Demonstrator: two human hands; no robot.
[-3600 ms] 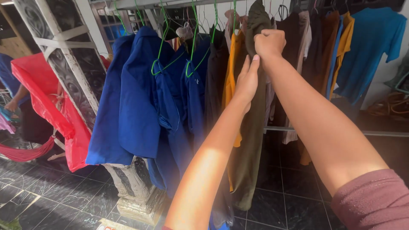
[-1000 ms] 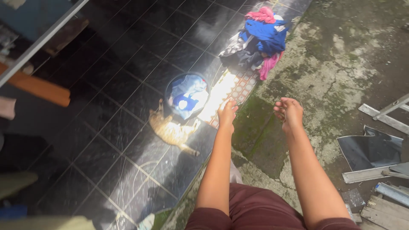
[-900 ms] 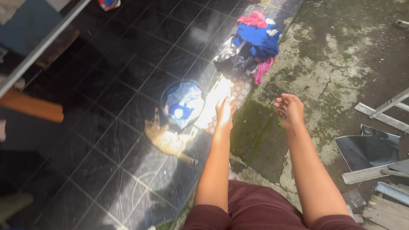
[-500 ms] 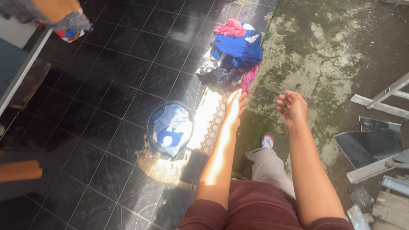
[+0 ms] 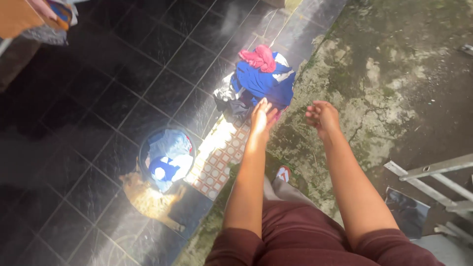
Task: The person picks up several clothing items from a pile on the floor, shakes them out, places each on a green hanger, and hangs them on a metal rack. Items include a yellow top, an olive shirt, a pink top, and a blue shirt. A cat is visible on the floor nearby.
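The black tiled floor [image 5: 98, 98] fills the left half of the view; mossy concrete ground [image 5: 394, 74] fills the right, and the border between them runs from 1 o'clock down to 7 o'clock. On that border, at about 12 o'clock from the hands, lies the heap of clothes [image 5: 263, 81]: blue cloth under a pink piece, grey at its left, its long axis running along the border line. Half a second ago the heap sat higher and farther off; now it lies just past the fingertips, and the hanging cloths at the upper left have slid toward the corner. The round basket [image 5: 167, 157] of pale and blue laundry stands at 9 o'clock from the left arm, an orange cat [image 5: 148, 199] lying against its lower side. Open tiles stretch wide to the left; metal rails [image 5: 433, 177] close the lower right. The left hand [image 5: 261, 117] reaches flat, fingers together, almost touching the heap. The right hand [image 5: 322, 116] hangs loosely curled, holding nothing, over bare concrete.
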